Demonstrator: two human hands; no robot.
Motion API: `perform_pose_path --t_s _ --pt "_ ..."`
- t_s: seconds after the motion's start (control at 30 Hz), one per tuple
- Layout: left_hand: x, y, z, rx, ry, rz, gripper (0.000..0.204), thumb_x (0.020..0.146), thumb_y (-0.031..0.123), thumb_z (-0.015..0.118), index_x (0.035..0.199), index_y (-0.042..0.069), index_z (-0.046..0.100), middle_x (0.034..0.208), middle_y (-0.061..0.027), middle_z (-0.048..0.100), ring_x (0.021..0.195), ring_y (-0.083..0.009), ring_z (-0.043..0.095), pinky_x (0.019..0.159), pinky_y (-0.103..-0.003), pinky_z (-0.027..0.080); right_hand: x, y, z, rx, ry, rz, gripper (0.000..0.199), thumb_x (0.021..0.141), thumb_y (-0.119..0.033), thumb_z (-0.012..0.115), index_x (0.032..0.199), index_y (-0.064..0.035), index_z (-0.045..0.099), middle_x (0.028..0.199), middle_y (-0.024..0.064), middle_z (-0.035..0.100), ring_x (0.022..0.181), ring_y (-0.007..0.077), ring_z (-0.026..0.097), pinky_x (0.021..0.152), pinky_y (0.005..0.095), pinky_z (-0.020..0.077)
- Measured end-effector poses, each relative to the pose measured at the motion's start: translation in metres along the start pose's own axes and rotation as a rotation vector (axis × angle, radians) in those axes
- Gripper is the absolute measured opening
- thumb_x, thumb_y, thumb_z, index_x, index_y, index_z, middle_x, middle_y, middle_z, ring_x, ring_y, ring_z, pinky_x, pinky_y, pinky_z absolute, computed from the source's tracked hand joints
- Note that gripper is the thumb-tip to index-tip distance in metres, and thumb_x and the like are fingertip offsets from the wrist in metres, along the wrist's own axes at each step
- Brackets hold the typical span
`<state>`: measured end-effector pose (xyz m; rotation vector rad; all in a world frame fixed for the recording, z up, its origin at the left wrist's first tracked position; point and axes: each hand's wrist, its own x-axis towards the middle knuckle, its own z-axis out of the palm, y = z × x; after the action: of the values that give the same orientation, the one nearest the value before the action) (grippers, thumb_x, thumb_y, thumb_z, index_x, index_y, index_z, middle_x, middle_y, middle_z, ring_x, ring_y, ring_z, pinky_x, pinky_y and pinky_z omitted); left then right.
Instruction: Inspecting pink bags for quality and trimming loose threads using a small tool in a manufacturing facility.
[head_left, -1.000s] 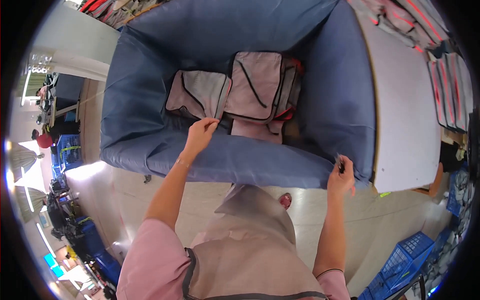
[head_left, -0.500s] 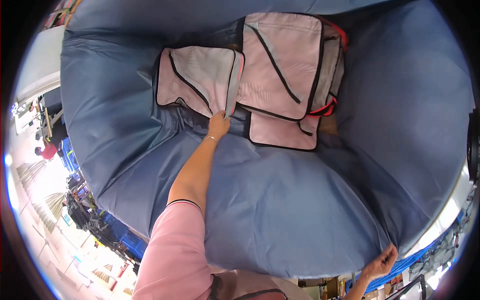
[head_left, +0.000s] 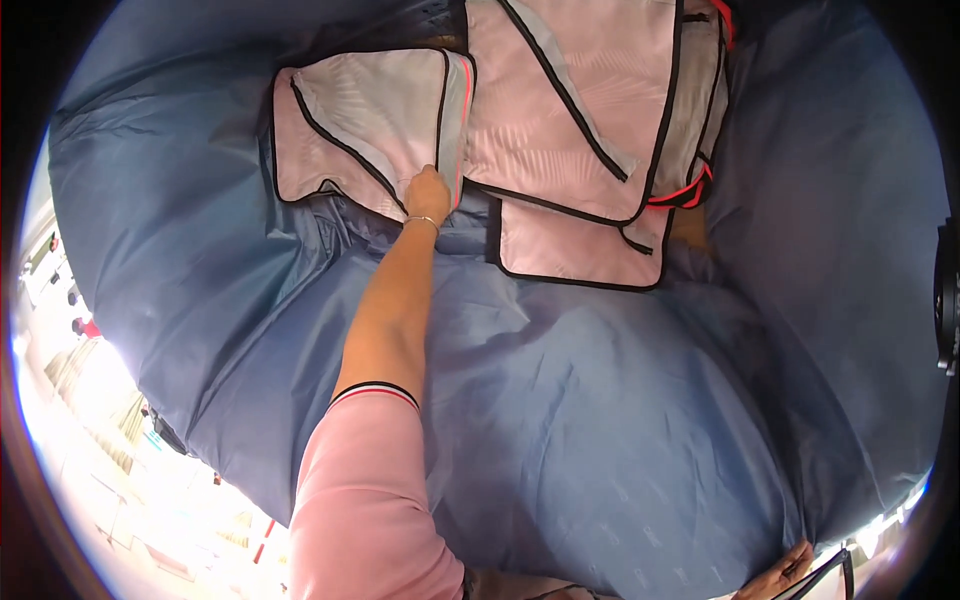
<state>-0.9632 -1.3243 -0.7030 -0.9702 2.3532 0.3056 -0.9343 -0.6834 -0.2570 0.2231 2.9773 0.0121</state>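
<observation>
A smaller pink fabric bag (head_left: 345, 130) with black piping and a diagonal zipper lies at the left. My left hand (head_left: 428, 192) reaches forward and is closed on its lower right part, near the grey and red edge strip. Beside it is a larger pink zippered bag (head_left: 570, 110), overlapping another pink piece (head_left: 580, 245) below. All of them rest within a big sack-like sheet of blue fabric (head_left: 590, 420). At the lower right, my right hand (head_left: 785, 573) grips the edge of this blue fabric; the frame cuts it off partly.
Red-edged straps (head_left: 690, 190) stick out at the right side of the larger bag. Deep folds of blue fabric rise all around the pink bags. A thin dark frame (head_left: 848, 570) stands by my right hand. Bright floor shows at the lower left.
The view has come closer, so the pink bags look larger and sit higher. My left hand is now further onto the smaller bag. My right hand appears lower, partly out of frame.
</observation>
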Motion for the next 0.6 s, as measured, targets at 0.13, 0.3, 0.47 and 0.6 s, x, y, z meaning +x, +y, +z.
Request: perform_pose_path --t_s 0.13,0.3,0.47,0.6 --pt "-0.008 -0.009 -0.027 0.044 0.034 0.106 0.025 0.088 0.020 0.047 0.091 -0.002 0.058 0.091 -0.0265 0.064 0.089 -0.0415 0.062 0.078 -0.048 0.048 0.009 -0.025 0.001 -0.008 -0.009 0.141 0.023 0.095 -0.017 0.051 0.101 0.0034 0.059 0.090 0.0111 0.060 0.081 0.0198 0.054 0.077 0.0290 0.0448" --pt "-0.068 0.028 -0.105 -0.167 0.040 0.428 0.024 0.090 0.020 0.045 0.086 -0.002 0.054 0.082 -0.0278 0.059 0.081 -0.0438 0.059 0.071 -0.050 0.046 0.004 -0.021 -0.009 0.085 0.128 0.172 0.021 0.095 -0.017 0.054 0.098 0.0033 0.059 0.084 0.0063 0.059 0.078 0.0163 0.053 0.076 0.0260 0.0432" --pt "-0.167 0.055 -0.265 -0.855 -0.084 0.296 0.028 0.094 0.027 0.047 0.082 0.001 0.050 0.067 -0.0039 0.050 0.061 -0.0109 0.049 0.053 -0.029 0.040 0.005 -0.047 0.004 0.371 0.030 0.243 0.014 0.094 -0.012 0.055 0.094 0.0022 0.057 0.079 0.0019 0.054 0.074 0.0100 0.048 0.068 0.0225 0.0417" --pt "-0.263 0.039 -0.340 -1.516 -0.035 0.298 0.025 0.095 0.020 0.047 0.103 -0.001 0.056 0.090 -0.0007 0.059 0.081 -0.0076 0.054 0.073 -0.022 0.043 0.000 -0.065 0.006 0.316 0.079 0.149 0.012 0.081 0.005 0.057 0.089 -0.0037 0.059 0.072 0.0004 0.052 0.065 0.0086 0.046 0.061 0.0230 0.0389"
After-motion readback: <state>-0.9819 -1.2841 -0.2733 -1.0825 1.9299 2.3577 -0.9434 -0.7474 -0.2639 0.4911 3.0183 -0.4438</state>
